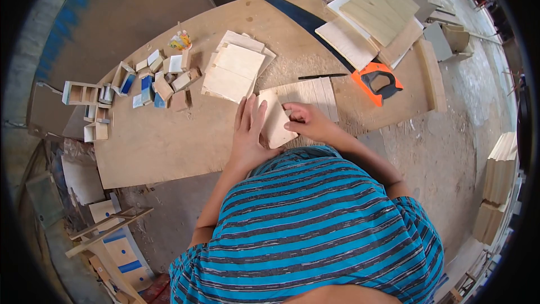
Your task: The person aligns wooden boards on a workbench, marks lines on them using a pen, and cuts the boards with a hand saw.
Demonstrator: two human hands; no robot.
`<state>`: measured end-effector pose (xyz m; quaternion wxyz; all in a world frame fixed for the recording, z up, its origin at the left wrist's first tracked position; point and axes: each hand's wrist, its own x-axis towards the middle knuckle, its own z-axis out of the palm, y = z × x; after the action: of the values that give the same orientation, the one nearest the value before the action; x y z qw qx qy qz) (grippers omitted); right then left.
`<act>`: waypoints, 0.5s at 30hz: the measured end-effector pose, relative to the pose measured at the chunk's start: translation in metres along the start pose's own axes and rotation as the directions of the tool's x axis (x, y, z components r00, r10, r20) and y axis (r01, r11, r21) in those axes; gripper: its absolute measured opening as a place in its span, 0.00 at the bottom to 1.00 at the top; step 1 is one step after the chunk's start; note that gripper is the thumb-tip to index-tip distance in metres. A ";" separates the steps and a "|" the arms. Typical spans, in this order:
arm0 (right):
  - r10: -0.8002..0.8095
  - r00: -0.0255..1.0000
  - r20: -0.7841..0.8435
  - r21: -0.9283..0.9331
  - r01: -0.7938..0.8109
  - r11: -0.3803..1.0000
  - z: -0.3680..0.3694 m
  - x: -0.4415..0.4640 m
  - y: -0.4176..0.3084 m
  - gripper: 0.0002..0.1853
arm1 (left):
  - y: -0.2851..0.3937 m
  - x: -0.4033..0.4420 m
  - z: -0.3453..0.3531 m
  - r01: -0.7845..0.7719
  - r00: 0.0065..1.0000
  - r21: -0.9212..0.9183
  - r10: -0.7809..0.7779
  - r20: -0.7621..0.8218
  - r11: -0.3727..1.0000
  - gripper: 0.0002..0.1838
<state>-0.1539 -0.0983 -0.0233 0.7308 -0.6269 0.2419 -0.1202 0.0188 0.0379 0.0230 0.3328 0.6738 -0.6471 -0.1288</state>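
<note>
A small pale wooden board [272,119] is held tilted close to my body, over the table's front edge. My left hand [251,129] grips its left side, with fingers along the upper part and the thumb low down. On the opposite edge, my right hand [306,121] has its fingers curled and its thumb against the board. Beneath lies a flat piece of plywood [322,94] with lines across it. A black pen [323,76] rests just beyond that. To the left is a stack of square wooden pieces [232,72].
A handsaw [306,22] with an orange handle lies at the right, partly under stacked boards [381,10]. Small wooden blocks and open boxes [163,87] cluster at the left near a small colourful container [180,40]. Sawdust covers parts of the wooden table [152,155].
</note>
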 end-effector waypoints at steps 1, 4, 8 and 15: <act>-0.008 1.000 -0.014 -0.007 0.008 1.000 -0.006 -0.001 -0.001 0.28 | 0.000 -0.001 -0.001 -0.009 1.000 0.004 0.009 -0.014 1.000 0.63; -0.019 0.976 -0.216 0.009 0.021 1.000 -0.022 -0.011 -0.003 0.27 | -0.005 -0.015 -0.003 0.066 0.997 -0.095 -0.069 -0.021 0.993 0.61; 0.098 0.940 -0.327 -0.018 -0.109 0.994 -0.041 -0.020 -0.014 0.29 | -0.010 -0.031 0.002 0.263 0.964 -0.416 -0.258 0.071 0.871 0.50; -0.138 0.955 -0.264 -0.797 -0.135 0.589 -0.012 -0.026 -0.057 0.51 | -0.023 -0.033 0.022 0.465 0.865 -0.709 -0.441 0.237 0.530 0.44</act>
<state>-0.1750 -0.1069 0.0367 0.3211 -0.8642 0.3765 -0.0909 0.0196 0.0624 -0.0160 0.5243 0.6188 -0.3434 -0.4735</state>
